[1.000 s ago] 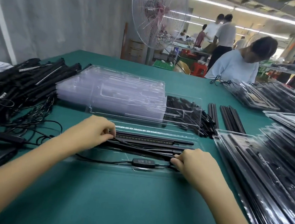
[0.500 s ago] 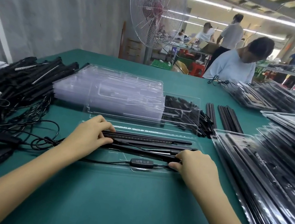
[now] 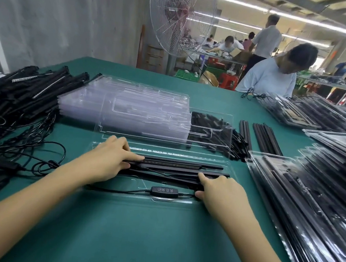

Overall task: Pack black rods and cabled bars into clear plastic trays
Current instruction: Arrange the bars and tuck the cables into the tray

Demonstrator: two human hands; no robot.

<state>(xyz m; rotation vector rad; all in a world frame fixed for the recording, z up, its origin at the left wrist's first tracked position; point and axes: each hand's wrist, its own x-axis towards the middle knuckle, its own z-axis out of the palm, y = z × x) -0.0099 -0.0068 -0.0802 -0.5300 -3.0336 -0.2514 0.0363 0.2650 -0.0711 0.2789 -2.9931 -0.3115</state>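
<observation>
One camera only, worn on the person's head, looks forward and down across the green table (image 3: 158,244) from its near edge. It sits close above both forearms, with the near edge under the frame's bottom. The far edge and the workshop beyond fill the top.

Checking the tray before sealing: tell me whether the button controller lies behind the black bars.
No, the button controller lies in the clear tray in front of the black bars, nearer the person.

No readable text is here; the inline controller (image 3: 164,191) carries four small button icons, too tiny to read.
</observation>
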